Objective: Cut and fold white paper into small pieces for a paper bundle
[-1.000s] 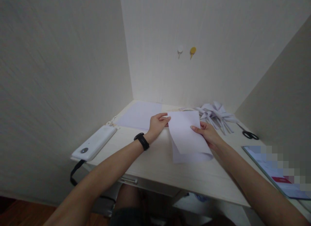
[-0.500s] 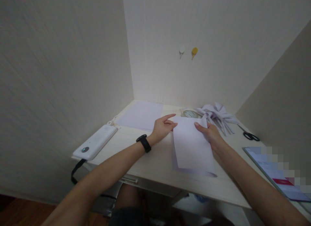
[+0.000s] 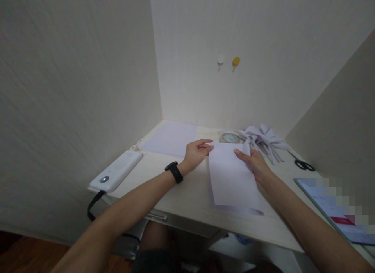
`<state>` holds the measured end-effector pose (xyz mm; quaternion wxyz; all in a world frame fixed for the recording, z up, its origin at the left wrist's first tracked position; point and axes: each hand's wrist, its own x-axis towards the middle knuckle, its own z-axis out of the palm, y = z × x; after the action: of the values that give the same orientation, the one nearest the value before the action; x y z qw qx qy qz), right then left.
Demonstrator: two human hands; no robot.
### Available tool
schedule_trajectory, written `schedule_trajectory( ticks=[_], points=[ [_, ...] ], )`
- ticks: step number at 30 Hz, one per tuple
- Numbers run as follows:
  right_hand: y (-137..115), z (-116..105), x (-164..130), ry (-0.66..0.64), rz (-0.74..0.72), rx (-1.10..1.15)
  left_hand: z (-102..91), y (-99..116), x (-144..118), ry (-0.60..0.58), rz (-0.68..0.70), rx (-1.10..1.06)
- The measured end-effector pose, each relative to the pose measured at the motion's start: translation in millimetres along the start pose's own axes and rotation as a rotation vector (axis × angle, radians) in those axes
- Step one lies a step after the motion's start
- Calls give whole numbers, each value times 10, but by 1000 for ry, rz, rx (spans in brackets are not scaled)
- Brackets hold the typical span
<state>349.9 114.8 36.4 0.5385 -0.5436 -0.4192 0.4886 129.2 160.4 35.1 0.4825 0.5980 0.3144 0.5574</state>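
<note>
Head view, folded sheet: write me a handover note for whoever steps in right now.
Left hand: fingertips on the top left corner of the folded sheet, no closed grip.
Right hand: thumb on the sheet's top right corner, pinning it to the desk.
Sheet: doubled over, loop of the fold at the near edge, not yet pressed flat.
Nearby: flat sheet far left, folded paper pile and scissors to the right.
Done: corners brought together. Left, likely: crease the fold.
</note>
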Motion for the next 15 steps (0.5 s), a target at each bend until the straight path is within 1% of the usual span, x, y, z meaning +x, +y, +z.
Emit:
schedule_trajectory(
  ticks=[9,15],
  points=[
    [-46,39,-39,39,-8,-25,1,10,1,-4,-25,-42],
    [-66,64,-63,26,-21,-19,1,4,3,4,-31,-41]
  ],
)
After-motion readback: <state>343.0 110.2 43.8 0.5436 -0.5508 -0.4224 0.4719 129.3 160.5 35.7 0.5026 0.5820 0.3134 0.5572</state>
